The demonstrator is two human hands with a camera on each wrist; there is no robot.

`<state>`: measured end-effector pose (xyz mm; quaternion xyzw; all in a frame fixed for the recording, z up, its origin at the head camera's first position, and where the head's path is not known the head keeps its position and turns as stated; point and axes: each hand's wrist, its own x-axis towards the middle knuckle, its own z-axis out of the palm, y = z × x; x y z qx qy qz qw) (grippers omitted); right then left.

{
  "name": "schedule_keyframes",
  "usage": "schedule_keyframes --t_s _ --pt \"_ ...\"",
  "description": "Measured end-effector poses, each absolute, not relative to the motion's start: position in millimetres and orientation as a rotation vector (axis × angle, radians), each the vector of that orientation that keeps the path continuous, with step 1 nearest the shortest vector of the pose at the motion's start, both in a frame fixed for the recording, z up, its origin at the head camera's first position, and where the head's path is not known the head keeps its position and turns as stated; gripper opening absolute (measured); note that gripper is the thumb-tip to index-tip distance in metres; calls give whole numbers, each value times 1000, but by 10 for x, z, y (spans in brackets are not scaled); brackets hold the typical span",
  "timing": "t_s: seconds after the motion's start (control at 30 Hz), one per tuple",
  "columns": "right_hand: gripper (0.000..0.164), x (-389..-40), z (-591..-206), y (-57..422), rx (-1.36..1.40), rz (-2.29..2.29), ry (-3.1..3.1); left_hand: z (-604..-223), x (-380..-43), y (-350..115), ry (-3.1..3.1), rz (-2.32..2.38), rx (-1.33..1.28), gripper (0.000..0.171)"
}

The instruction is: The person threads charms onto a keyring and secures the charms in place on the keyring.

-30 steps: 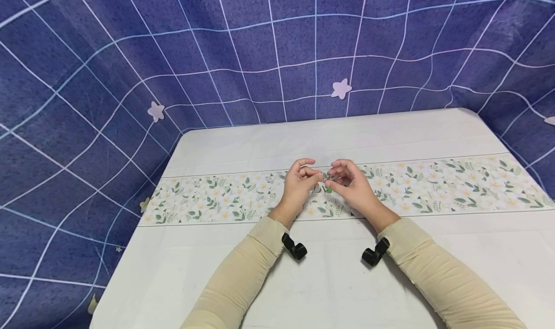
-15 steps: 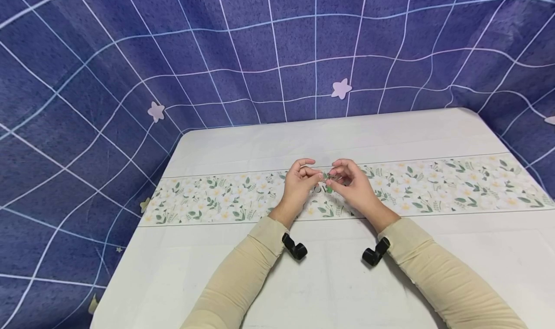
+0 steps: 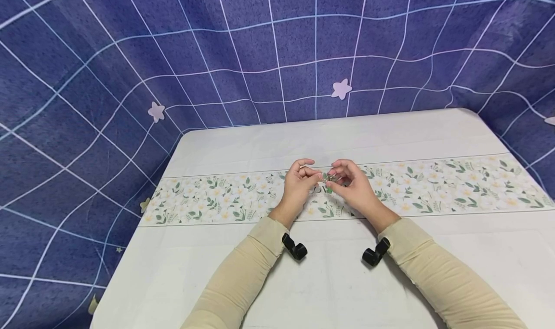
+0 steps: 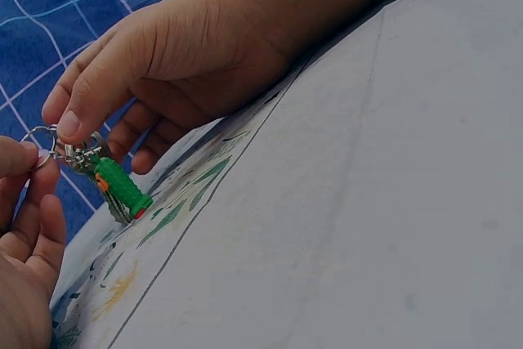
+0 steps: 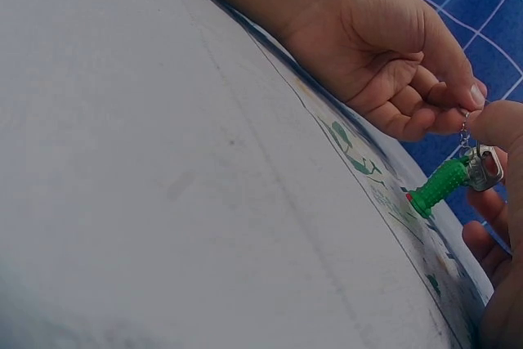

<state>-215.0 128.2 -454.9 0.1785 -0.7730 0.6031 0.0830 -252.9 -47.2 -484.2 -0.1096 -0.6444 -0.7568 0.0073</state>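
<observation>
Both hands meet over the floral strip in the middle of the table. The left hand (image 3: 298,187) pinches a thin metal split ring (image 4: 42,138) between thumb and fingertips. The right hand (image 3: 352,187) pinches the metal part of a keychain beside that ring, its other fingers loosely bent. From the fingers hangs the keychain's green, bumpy charm (image 4: 122,184), with an orange spot and a red end. A short chain (image 5: 464,132) and silvery metal pieces (image 5: 485,167) sit above the charm. Fingertips hide part of where ring and keychain meet.
A white tablecloth (image 3: 329,271) with a floral strip (image 3: 225,199) covers the table. Blue grid-patterned curtains (image 3: 277,45) with star shapes hang behind and at the sides. Black wrist mounts (image 3: 295,247) sit on both sleeves.
Both hands and arms stay nearly in place. Between the fingertips, the small metal pieces have shifted slightly and show a little more.
</observation>
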Motion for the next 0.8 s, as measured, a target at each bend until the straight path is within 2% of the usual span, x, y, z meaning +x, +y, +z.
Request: schedule_keyframes --t_s 0.53,0.8 --pt "47 -2165 -4572 1282 578 1818 -2259 -4837 -2524 -472 -1981 -2395 -334 37" --pt "46 -2153 -4561 1274 586 1757 -2273 -4823 -2519 -471 -1987 -2387 -340 42"
